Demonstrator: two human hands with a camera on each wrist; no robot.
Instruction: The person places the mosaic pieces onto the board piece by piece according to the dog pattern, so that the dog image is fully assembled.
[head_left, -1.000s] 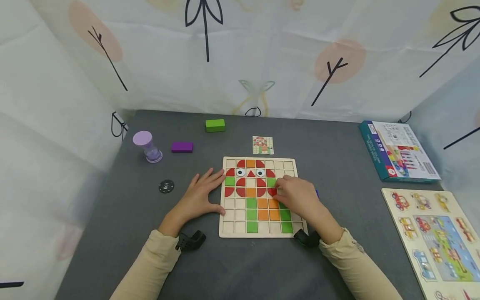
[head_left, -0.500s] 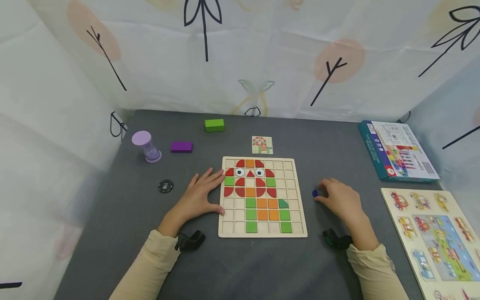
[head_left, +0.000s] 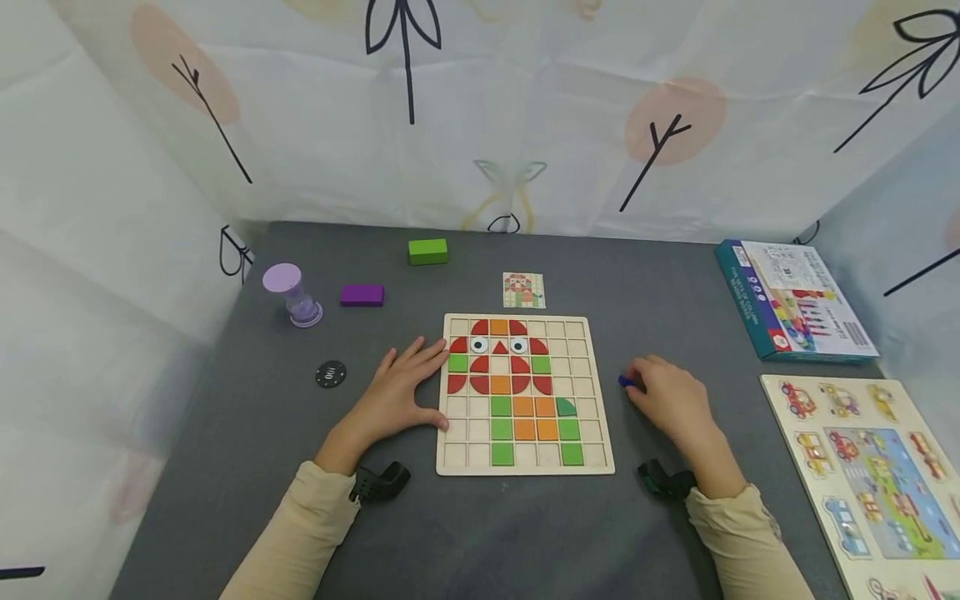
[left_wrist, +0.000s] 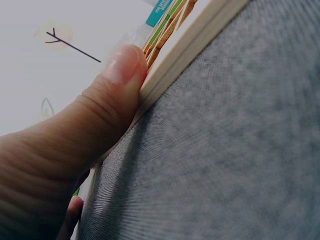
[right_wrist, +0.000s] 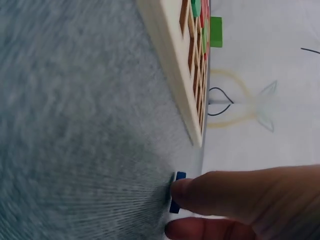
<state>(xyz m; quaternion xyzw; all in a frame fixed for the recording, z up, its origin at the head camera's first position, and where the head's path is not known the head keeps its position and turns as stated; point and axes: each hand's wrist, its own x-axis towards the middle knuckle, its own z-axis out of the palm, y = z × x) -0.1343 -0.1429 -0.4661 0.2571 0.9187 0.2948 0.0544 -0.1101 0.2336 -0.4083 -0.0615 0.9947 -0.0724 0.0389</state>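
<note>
A wooden grid board (head_left: 600, 450) lies on the table, partly filled with red, green and orange pieces and two eye pieces that form a figure. My left hand (head_left: 397, 396) rests against its left side, fingers extended; in the left wrist view the thumb (left_wrist: 122, 70) presses on the board's edge. Right of the board, my right hand (head_left: 671, 400) pinches a small dark blue piece (head_left: 626, 381) at the tabletop. In the right wrist view the thumb covers part of this blue piece (right_wrist: 175, 206). A dark green quarter-round piece (head_left: 566, 407) sits in the grid.
Behind the board lies a small pattern card (head_left: 524, 291). A green block (head_left: 427, 252), purple block (head_left: 362, 295), lilac hourglass-shaped timer (head_left: 294, 296) and black disc (head_left: 331, 374) are at the left. A game box (head_left: 806, 304) and a picture puzzle board (head_left: 817, 467) lie right.
My right hand has left the grid, where the dark green quarter-round piece now shows uncovered, and moved right to the blue piece, which has shifted slightly. My left hand stays put.
</note>
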